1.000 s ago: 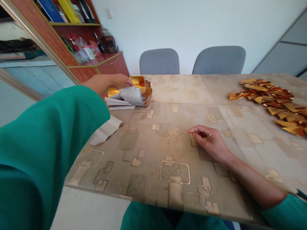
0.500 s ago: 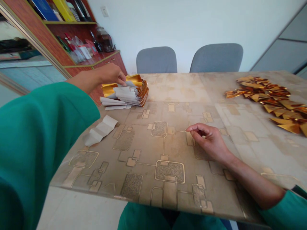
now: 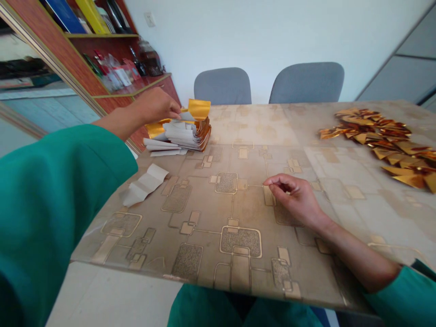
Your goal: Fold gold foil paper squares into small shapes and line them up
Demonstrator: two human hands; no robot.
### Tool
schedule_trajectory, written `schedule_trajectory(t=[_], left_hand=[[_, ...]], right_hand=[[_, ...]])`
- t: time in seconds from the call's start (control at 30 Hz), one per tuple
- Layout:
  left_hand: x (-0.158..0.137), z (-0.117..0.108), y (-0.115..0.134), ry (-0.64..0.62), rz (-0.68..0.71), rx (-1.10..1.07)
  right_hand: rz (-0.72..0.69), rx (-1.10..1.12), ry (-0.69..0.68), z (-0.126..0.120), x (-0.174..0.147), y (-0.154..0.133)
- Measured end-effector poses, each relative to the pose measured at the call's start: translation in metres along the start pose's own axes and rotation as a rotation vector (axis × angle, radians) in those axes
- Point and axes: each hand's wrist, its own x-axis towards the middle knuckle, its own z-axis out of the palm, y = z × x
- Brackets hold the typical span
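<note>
At the table's far left, my left hand [image 3: 163, 104] pinches a sheet of gold foil paper [image 3: 199, 109] by its near side, lifting it just above a stack. That paper stack [image 3: 180, 135] is thick, with white backs and gold edges, its sheets creased and curled. My right hand [image 3: 293, 195] rests on the patterned tablecloth [image 3: 204, 200] right of the middle, thumb and forefinger brought together; nothing shows between them. One loose pale creased sheet [image 3: 145, 185] lies in front of the stack, near my left sleeve.
Folded gold paper pieces [image 3: 381, 136] lie in a heap at the table's far right. Two grey chairs [image 3: 223, 85] stand behind the table against the wall. A wooden shelf unit [image 3: 150, 84] with bottles and bags rises at the back left.
My left hand has raised the gold sheet's right end a little off the stack, so more gold shows. My right hand has stayed in nearly the same place.
</note>
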Motion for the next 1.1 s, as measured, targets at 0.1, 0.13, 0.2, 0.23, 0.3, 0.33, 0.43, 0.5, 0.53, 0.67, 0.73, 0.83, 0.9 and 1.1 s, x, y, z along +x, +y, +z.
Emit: schedule_trajectory(t=[0.1, 0.13, 0.2, 0.23, 0.3, 0.33, 0.43, 0.5, 0.53, 0.67, 0.73, 0.83, 0.9, 1.1], left_hand=[[-0.002, -0.01, 0.026, 0.035, -0.031, 0.022], [-0.002, -0.013, 0.038, 0.041, -0.029, 0.029], [-0.004, -0.017, 0.07, 0.044, -0.018, 0.068], [-0.005, -0.017, 0.088, 0.05, -0.012, 0.081], [-0.009, -0.013, 0.127, 0.043, 0.021, 0.097], [-0.012, -0.009, 0.146, 0.04, 0.044, 0.099], [-0.024, 0.003, 0.202, 0.071, 0.194, 0.116], [-0.034, 0.009, 0.234, 0.194, 0.336, 0.117], [-0.038, 0.01, 0.248, 0.237, 0.394, 0.101], [-0.049, 0.015, 0.288, 0.305, 0.487, 0.007], [-0.048, 0.019, 0.301, 0.324, 0.49, -0.046], [-0.04, 0.033, 0.311, 0.274, 0.441, -0.114], [-0.03, 0.044, 0.313, 0.207, 0.398, -0.19], [-0.023, 0.06, 0.303, 0.046, 0.252, -0.412]], right_hand=[[0.046, 0.046, -0.01, 0.001, 0.0, 0.001], [0.069, 0.075, -0.013, 0.001, 0.0, 0.001], [0.113, 0.141, -0.019, 0.0, 0.002, 0.001], [0.13, 0.171, -0.02, -0.001, 0.003, 0.002], [0.164, 0.216, -0.018, -0.005, 0.006, 0.001], [0.187, 0.233, -0.016, -0.007, 0.007, 0.0], [0.29, 0.294, -0.055, -0.016, 0.011, -0.005], [0.35, 0.335, -0.101, -0.02, 0.012, -0.009], [0.36, 0.344, -0.122, -0.02, 0.012, -0.01], [0.297, 0.365, -0.2, -0.017, 0.013, -0.005], [0.291, 0.391, -0.172, -0.016, 0.015, -0.001], [0.195, 0.359, 0.039, -0.023, 0.02, -0.006], [0.031, 0.257, 0.173, -0.032, 0.022, -0.015], [-0.338, -0.066, -0.343, -0.05, 0.006, -0.021]])
